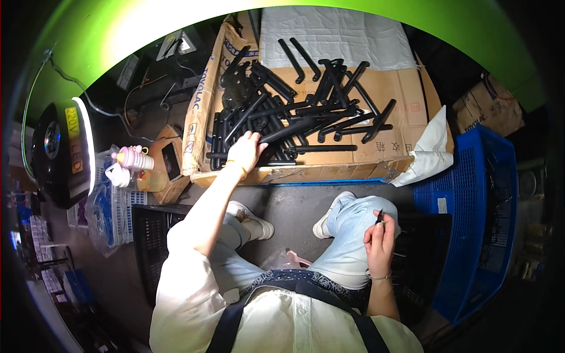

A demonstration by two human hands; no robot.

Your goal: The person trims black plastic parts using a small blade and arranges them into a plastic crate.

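My left hand point(244, 151) reaches over the near edge of an open cardboard box, its fingers closed round the near end of a thick black tube point(288, 130). Beneath and around it lies a loose heap of black plastic tubes point(244, 94), several with a bent or flared end. Above my right knee, my right hand point(379, 236) pinches a small dark pointed piece point(379, 217) between thumb and fingers. Too little of that piece shows to tell its kind.
The cardboard box point(318, 172) has a pale sheet point(335, 35) at its far side. Blue plastic crates point(453, 188) stand at right, black crates point(154, 244) beside my legs. A pink-capped bottle point(135, 159) stands at left, near a round black lamp point(59, 153).
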